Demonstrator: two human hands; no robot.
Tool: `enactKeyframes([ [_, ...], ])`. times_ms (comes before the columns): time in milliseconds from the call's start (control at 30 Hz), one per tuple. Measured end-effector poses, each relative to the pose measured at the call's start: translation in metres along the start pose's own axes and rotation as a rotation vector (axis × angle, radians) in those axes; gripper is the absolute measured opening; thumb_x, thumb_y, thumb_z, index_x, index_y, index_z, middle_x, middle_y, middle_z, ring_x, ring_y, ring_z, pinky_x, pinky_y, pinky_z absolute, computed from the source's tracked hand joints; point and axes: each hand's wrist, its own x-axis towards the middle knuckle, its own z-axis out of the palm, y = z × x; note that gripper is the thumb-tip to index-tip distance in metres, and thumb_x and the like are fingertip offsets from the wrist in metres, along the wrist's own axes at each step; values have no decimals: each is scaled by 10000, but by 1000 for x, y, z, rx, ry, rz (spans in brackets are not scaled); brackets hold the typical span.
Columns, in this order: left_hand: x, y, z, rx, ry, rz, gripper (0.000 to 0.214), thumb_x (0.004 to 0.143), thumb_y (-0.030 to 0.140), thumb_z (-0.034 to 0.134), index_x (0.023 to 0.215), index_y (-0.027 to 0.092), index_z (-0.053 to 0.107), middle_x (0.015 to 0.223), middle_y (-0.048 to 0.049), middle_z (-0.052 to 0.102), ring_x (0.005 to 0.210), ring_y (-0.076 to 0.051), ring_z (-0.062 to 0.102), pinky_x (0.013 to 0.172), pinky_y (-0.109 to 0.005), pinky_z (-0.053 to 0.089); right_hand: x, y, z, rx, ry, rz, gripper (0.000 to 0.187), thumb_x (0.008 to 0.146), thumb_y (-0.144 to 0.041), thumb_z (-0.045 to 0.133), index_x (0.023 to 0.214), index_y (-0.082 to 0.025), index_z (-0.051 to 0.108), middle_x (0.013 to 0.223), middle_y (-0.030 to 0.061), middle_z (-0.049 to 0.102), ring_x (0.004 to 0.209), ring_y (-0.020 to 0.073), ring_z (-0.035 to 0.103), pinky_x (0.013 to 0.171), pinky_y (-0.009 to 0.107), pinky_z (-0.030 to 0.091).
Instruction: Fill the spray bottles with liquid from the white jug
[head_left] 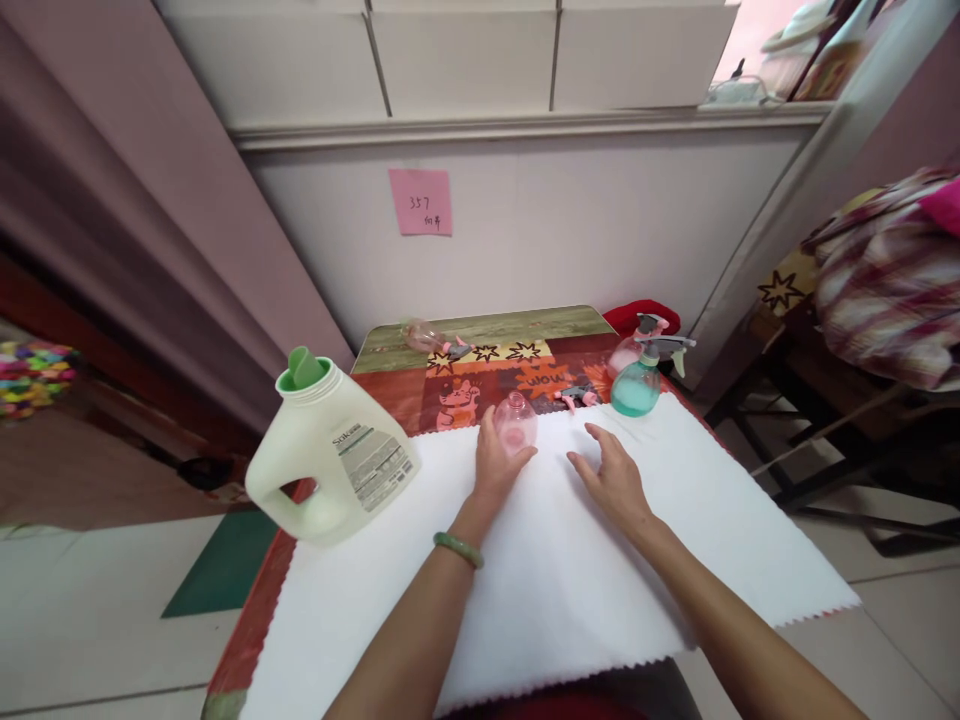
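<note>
My left hand [499, 455] is wrapped round a small clear pink bottle [516, 425], which stands upright on the white cloth [517, 600] with its neck uncapped. To its right, my right hand [611, 475] is held over the cloth, fingers apart and holding nothing. A grey and pink spray head [576, 397] lies just beyond the cloth's far edge. Behind my right hand stand a spray bottle with teal liquid [636, 388] and a pink spray bottle [624, 355]. At the left is a large pale jug [337, 450] with a handle, a label and a green piece in its mouth.
Another clear spray bottle [424, 337] lies on its side at the back of the patterned table [397, 400]. A wall with a pink note [421, 202] rises behind. At the right stands a dark stool [795, 400] with plaid fabric [885, 280] on it.
</note>
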Motion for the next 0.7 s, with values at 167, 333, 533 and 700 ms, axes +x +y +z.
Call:
enactKeyframes([
  [167,-41,22,-23,159,92,156,924,557,339,921,1369,242,492,1490,-175,482,1431,-392,393,1175,-565,271,-16,-7,-5,81,18,-23,529,922,-481,558,1362,-190,524,1354,169,626,1095,336,656,895,506,547],
  [333,-97,50,-105,289,463,279,590,729,321,806,1255,252,550,1271,-122,596,1275,-328,533,1134,-501,359,-27,-29,-2,174,127,-136,431,933,-435,585,1297,-204,572,1256,126,690,1138,308,660,893,467,574],
  [533,-94,55,-218,295,954,188,564,788,351,741,1248,227,439,1326,-103,491,1311,-264,453,1166,-529,271,-43,-84,24,354,76,-475,290,961,-261,580,1247,-217,596,1125,96,723,998,230,708,876,397,602],
  [700,-62,34,-246,179,717,-52,382,786,367,780,1070,161,630,1058,-73,674,980,-231,658,896,-434,540,-62,-105,40,422,-62,-588,285,957,-208,584,1241,-226,598,1094,84,729,971,213,712,831,364,621],
])
